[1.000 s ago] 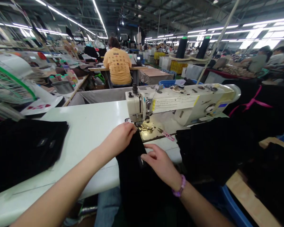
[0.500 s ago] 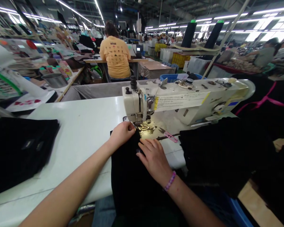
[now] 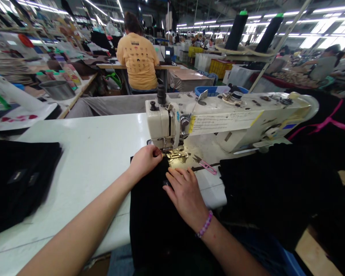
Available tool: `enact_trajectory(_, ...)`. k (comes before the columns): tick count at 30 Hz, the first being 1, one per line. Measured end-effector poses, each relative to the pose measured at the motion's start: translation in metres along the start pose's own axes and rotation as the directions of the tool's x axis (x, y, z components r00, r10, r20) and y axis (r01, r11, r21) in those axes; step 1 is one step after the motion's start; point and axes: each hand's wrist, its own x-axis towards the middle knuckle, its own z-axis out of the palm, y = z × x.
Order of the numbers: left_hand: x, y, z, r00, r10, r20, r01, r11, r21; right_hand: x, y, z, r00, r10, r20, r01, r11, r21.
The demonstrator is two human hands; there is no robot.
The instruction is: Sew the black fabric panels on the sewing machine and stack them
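Note:
A black fabric piece (image 3: pixel 152 214) lies over the front edge of the white table (image 3: pixel 97 153), its far end under the needle of a cream sewing machine (image 3: pixel 218 119). My left hand (image 3: pixel 145 161) pinches the fabric's far left corner right beside the presser foot, fingers closed. My right hand (image 3: pixel 185 191) rests flat on the fabric just behind the needle plate, fingers stretched out. A beaded bracelet sits on that wrist.
Pink thread snips (image 3: pixel 205 165) lie on the machine bed to the right. A stack of black pieces (image 3: pixel 17 180) lies at the left, a black heap (image 3: pixel 276 184) at the right. A person in a yellow shirt (image 3: pixel 138 61) sits ahead, back turned.
Both hands slid the fabric forward toward the presser foot. My right hand went from lifted fingers to lying flat. The view drew closer to the machine.

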Motion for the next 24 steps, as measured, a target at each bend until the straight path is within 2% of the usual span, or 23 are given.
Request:
enact_trajectory(11,0.001,0.0,0.006,0.997,0.015,-0.078,-0.013,1.0,0.028,0.002,0.0,-0.003,1.0,-0.012,0.02,0.013,0.999,-0.029)
enact_trajectory(16,-0.011,0.004,0.006,0.991,0.019,-0.133,-0.013,0.999,0.052,-0.004,0.009,-0.005,1.0,-0.025,0.017,0.025,1.0,0.008)
enact_trajectory(18,-0.029,0.003,0.0,0.985,0.033,-0.169,-0.025,0.999,0.049,-0.012,0.01,-0.007,0.999,-0.027,-0.03,0.029,0.998,0.054)
enact_trajectory(20,-0.061,0.003,-0.008,0.965,0.097,-0.243,-0.102,0.995,-0.008,-0.024,0.005,-0.013,0.993,-0.04,-0.111,0.055,0.99,0.129)
enact_trajectory(22,-0.105,0.003,-0.011,0.912,0.173,-0.371,-0.23,0.966,-0.117,-0.04,-0.005,-0.022,0.98,-0.093,-0.174,0.129,0.969,0.212)
enact_trajectory(24,-0.156,0.002,-0.006,0.856,0.119,-0.504,-0.265,0.937,-0.229,-0.057,-0.018,-0.028,0.963,-0.206,-0.171,0.246,0.932,0.264)
